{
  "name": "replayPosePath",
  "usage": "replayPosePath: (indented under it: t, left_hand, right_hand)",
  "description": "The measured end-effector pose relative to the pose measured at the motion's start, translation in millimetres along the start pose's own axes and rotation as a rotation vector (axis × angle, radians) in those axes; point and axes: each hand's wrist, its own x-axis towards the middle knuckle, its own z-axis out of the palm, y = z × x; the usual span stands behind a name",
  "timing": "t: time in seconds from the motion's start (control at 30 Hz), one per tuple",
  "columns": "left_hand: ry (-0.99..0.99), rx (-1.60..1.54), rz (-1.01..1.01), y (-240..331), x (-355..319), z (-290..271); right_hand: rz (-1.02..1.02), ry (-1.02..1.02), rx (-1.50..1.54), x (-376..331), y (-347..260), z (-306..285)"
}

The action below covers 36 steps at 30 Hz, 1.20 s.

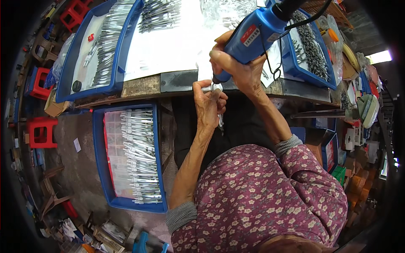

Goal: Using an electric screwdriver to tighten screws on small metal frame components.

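Observation:
My right hand (244,71) is wrapped round a blue electric screwdriver (258,30), which hangs at a tilt from above with its tip pointing down at the table's front edge. Just left of that tip, my left hand (206,106) pinches a slim metal piece (220,121) that pokes out below the fingers. The screwdriver's nose touches or nearly touches the upper end of this piece; I cannot tell which. The exact kind of piece is mostly covered by my fingers. Both hands meet at the edge of the worktable (141,87), above my lap.
A blue tray (64,84) of long metal strips stands on the table's left, another (99,168) lower beside my legs. At right sits a blue tray (288,63) of small dark parts. Dark slim pieces (158,17) lie on white paper. Red stools (42,133) stand at far left.

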Motion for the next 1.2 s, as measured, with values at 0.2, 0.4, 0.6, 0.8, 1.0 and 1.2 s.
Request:
replayPosePath:
  t: [0.2,0.4,0.6,0.8,1.0,1.2]
  left_hand:
    - [-0.007,-0.007,-0.001,2,-2,1]
    - [0.004,0.003,-0.008,1,-1,0]
    - [0.024,-0.013,-0.026,3,-1,2]
    - [0.02,-0.025,-0.036,3,0,2]
    - [0.044,-0.008,-0.021,3,-3,6]
    - [0.103,0.035,-0.042,5,-1,8]
  right_hand:
    - [-0.007,-0.013,0.019,0,4,0]
    - [-0.065,-0.017,-0.016,1,7,0]
    - [-0.11,-0.008,-0.14,-2,14,3]
    - [-0.026,0.026,-0.289,-13,16,10]
    - [0.145,-0.005,0.01,1,5,11]
    - [-0.022,0.029,-0.227,-6,9,10]
